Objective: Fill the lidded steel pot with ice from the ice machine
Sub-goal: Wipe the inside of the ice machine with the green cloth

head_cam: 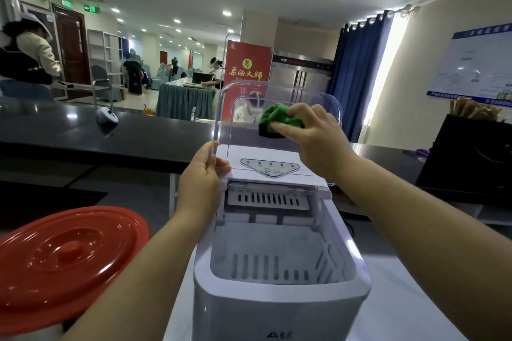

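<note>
A white ice machine (279, 293) stands in front of me with its clear plastic lid (277, 99) raised upright. Its slotted basket (266, 252) shows no ice that I can make out. My left hand (203, 174) pinches the lid's left edge. My right hand (313, 133) grips a bunched green cloth (277, 119) and presses it against the inside of the lid. At the lower left sits the pot's red lid (63, 260), closed; a sliver of steel shows below it.
A black counter (83, 133) runs across behind the machine, with a white controller (107, 116) on it. A black box (471, 158) stands at the right. People work at tables in the room beyond.
</note>
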The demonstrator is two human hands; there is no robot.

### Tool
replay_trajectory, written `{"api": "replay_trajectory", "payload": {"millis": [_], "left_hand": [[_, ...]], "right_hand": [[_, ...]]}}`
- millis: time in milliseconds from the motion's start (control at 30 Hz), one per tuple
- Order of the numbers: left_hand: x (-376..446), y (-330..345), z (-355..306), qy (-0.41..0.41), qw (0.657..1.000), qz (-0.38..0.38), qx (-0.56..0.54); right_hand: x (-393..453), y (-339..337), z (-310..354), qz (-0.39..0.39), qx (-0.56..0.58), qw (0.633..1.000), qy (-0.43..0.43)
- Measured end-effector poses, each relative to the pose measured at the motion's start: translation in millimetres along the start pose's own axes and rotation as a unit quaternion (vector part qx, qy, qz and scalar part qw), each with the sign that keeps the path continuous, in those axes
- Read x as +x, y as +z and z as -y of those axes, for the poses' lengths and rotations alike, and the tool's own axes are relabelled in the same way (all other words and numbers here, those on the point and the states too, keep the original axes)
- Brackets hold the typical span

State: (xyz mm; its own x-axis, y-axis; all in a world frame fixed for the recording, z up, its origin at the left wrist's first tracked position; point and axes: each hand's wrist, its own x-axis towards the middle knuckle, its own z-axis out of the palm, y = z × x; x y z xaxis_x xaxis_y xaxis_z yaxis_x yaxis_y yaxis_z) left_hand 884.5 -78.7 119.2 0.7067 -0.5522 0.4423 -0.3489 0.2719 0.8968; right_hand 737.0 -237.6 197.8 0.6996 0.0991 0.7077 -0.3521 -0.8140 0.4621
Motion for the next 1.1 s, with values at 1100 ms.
{"api": "replay_trajectory", "payload": {"millis": [1100], "left_hand": [[0, -1, 4, 0.015, 1.0, 0.002, 0.027]], "right_hand": [[-40, -14, 22, 0.164, 0.038, 0.985, -0.044]]}}
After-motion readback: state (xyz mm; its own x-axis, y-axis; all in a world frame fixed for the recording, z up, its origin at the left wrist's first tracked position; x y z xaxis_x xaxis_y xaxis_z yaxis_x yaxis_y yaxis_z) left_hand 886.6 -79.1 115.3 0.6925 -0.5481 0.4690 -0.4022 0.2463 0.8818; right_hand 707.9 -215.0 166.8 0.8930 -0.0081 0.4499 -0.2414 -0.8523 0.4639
